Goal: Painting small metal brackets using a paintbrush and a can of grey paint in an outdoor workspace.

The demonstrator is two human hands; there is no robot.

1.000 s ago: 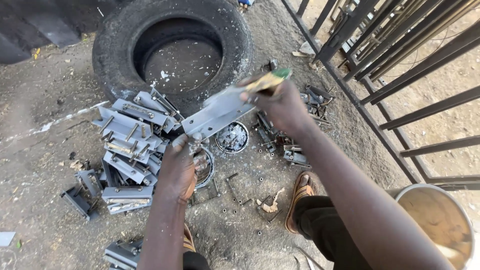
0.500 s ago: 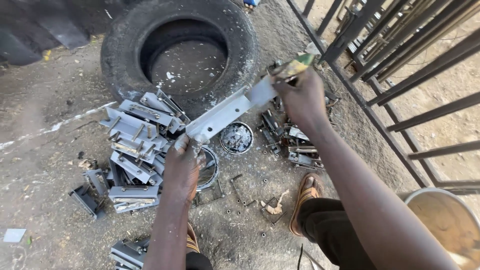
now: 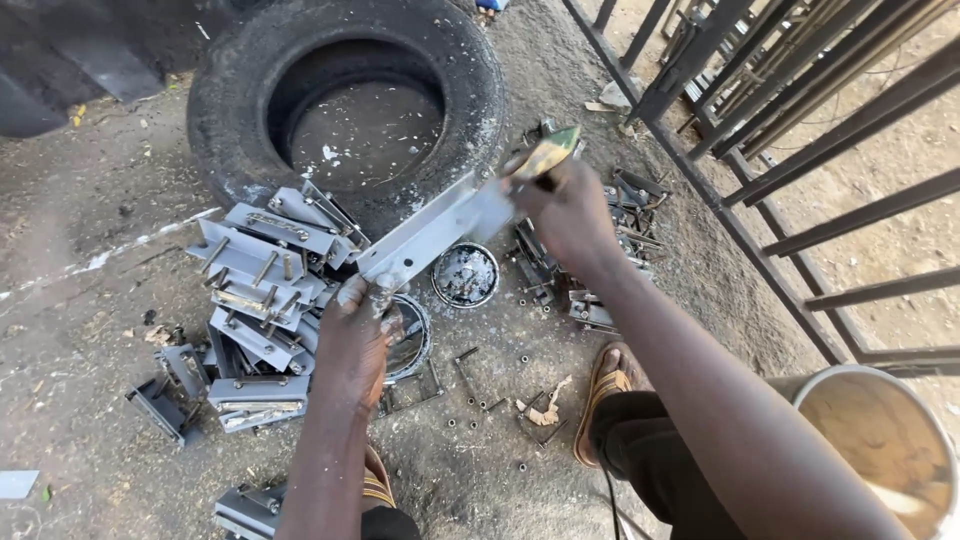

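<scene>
Seen from above, a left hand (image 3: 358,335) grips the lower end of a grey angle-iron bracket (image 3: 432,228), while the right hand (image 3: 565,205) presses a paintbrush (image 3: 545,155) against its upper end. Below lie a small paint tin (image 3: 465,274), stacked painted brackets (image 3: 262,290) and a worn tyre (image 3: 345,95).

You are working over a dirt floor (image 3: 90,330), grey and dusty, and everything is lying straight on it. Take the old tyre (image 3: 345,100) as your mark: it is lying flat at the far side. Just in front of it, towards your left, a heap of grey metal brackets (image 3: 260,290) is piling up, touching its wall. In front of the tyre's right part a small round tin (image 3: 466,274) is sitting. Right of the tyre, dark metal parts (image 3: 590,270) are lying in a cluster. Nearer you, well clear of the tyre, loose bolts and nuts (image 3: 480,400) are scattering over the dirt.
</scene>
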